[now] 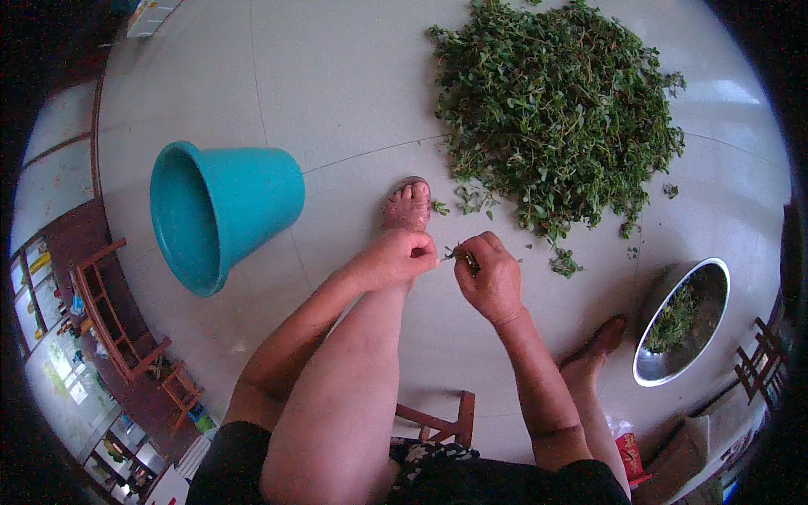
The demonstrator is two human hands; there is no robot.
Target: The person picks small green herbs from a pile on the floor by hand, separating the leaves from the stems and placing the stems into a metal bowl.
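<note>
Above the knee and shin, my two hands meet over a small leafy sprig point(449, 253). My right hand point(493, 278) is curled around the sprig, with bits of dark green showing between the thumb and fingers. At the sprig's thin pale end, the thumb and forefinger of my left hand point(404, 257) are pinched together. Beyond my hands, a large heap of leafy green stems point(555, 113) is spread on the tiled floor. To the right, a stainless steel basin point(707, 328) holds a smaller clump of greens point(672, 325).
A turquoise plastic bucket point(259, 202) lies on its side at the left. Loose sprigs point(566, 262) are scattered by the heap. A wooden stool point(466, 416) is partly visible below me. Wooden furniture point(107, 315) stands far left, a red packet point(629, 454) lower right.
</note>
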